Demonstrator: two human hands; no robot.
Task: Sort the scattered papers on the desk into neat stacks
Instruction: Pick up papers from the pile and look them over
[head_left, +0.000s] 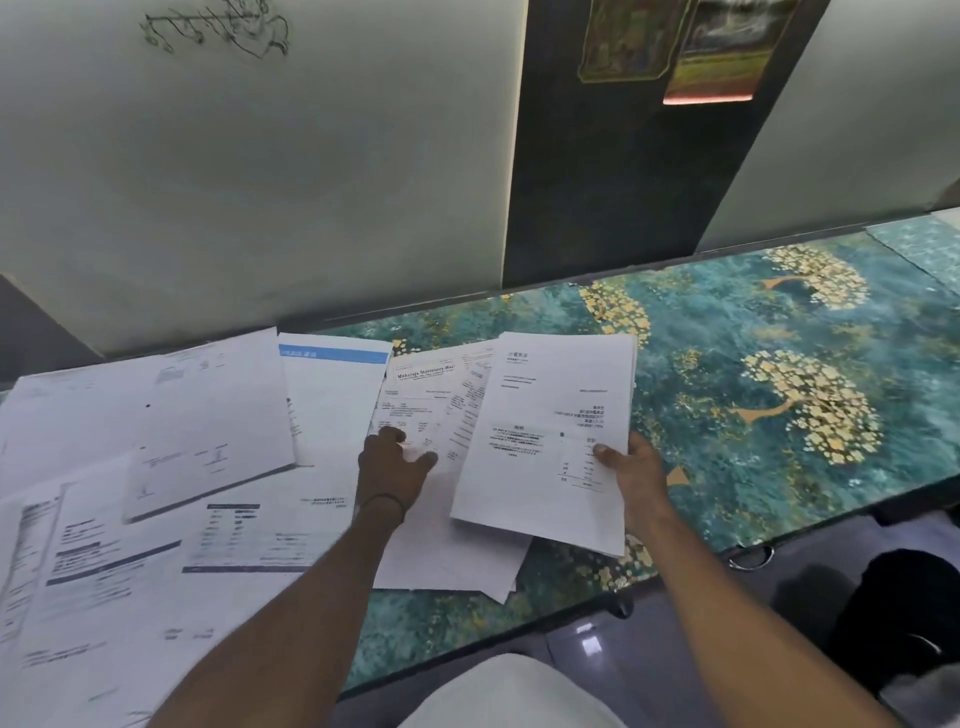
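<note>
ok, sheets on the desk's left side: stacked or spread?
Spread. The loose sheets overlap at different angles across the desk; only the bundle in the right hand looks squared.

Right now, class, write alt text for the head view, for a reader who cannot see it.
A person's right hand holds a paper stack over a teal floral desk while the left hand touches a loose sheet beside it. More papers lie scattered to the left.

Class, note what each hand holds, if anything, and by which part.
Right hand grips the paper stack by its lower right edge. Left hand touches a desk sheet; a grip cannot be told.
</note>
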